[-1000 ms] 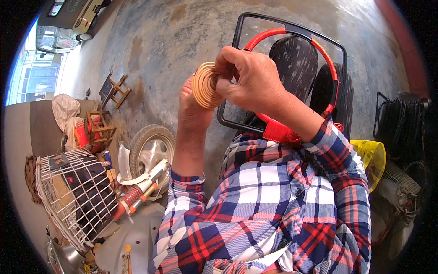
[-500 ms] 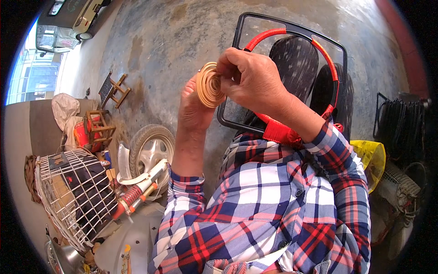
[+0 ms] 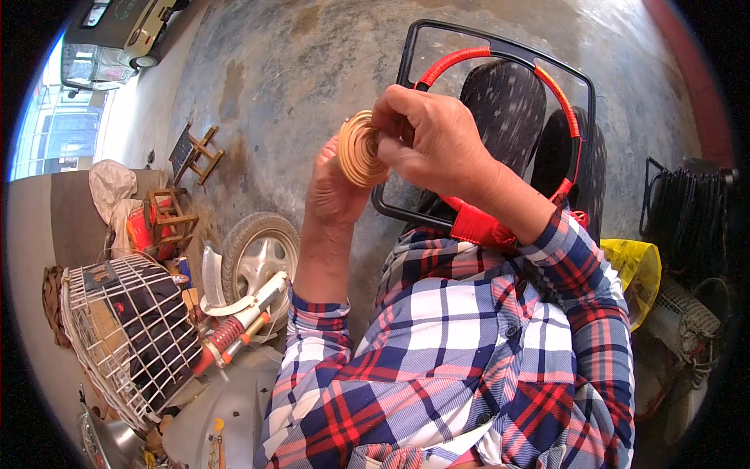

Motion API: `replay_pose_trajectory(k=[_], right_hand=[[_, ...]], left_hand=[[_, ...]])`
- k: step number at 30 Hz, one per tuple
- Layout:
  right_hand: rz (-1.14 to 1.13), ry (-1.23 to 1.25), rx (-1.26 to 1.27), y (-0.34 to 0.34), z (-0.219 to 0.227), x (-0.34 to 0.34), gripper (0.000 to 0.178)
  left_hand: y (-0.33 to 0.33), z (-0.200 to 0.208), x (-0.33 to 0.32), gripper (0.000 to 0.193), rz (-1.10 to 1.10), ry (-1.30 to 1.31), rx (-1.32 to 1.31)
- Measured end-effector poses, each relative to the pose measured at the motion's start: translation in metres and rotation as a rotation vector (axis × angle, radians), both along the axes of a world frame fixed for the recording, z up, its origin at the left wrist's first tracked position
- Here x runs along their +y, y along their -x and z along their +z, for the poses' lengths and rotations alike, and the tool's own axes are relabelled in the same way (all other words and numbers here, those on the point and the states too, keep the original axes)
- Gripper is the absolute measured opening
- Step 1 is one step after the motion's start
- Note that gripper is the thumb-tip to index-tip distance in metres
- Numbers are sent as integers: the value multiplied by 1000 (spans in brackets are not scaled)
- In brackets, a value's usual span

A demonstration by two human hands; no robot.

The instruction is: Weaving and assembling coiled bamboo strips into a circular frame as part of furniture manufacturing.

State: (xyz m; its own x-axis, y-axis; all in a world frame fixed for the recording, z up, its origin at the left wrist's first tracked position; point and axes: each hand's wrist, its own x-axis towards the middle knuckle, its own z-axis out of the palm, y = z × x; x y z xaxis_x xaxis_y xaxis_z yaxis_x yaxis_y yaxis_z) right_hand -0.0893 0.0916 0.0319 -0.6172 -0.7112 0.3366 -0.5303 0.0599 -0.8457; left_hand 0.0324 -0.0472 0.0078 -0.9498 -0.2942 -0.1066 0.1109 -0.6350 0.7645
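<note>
A round coil [image 3: 360, 150] of pale tan strip, wound in close rings, stands tilted in front of me. My left hand [image 3: 336, 184] holds it from behind and below, fingers partly hidden by the coil. My right hand [image 3: 433, 133] is closed, thumb and fingertips pinched at the coil's middle and right side; the exact spot they grip is covered by the hand. Across my knees rests a black rectangular frame [image 3: 591, 102] with a ring [image 3: 564, 98] inside, black and wrapped in red cord in stretches. A bundle of red cord [image 3: 474, 225] sits at its near side.
On my left are a white wire basket [image 3: 129, 332] with dark cloth, a wheel [image 3: 262, 254], a red shock absorber [image 3: 225, 338] and small wooden stools [image 3: 172, 223]. To my right lie a yellow bag [image 3: 634, 273] and a black coiled bundle [image 3: 687, 215]. A vehicle [image 3: 117, 35] stands far left.
The coil has turned slightly toward me and shifted a little down and right. My right hand has dropped slightly with its fingers still at the coil's middle. The frame stays put.
</note>
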Motion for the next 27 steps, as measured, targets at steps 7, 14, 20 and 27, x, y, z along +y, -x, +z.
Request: replay_pose_trajectory(k=[7,14,20,27], right_hand=[[-6,-3,25,1,-2,1,22],[-15,64,68,0,-8,-1,23],[1,72,45,-1,-6,-1,22],[27,73,76,1,-6,1,20]], left_hand=[[-1,0,-1,50,-10,-8,-62],[-2,-5,-7,47,-33,-45,-120],[-2,-2,-7,41,-53,-69,-129],[-1,2,-2,38,-45,-101,-164]])
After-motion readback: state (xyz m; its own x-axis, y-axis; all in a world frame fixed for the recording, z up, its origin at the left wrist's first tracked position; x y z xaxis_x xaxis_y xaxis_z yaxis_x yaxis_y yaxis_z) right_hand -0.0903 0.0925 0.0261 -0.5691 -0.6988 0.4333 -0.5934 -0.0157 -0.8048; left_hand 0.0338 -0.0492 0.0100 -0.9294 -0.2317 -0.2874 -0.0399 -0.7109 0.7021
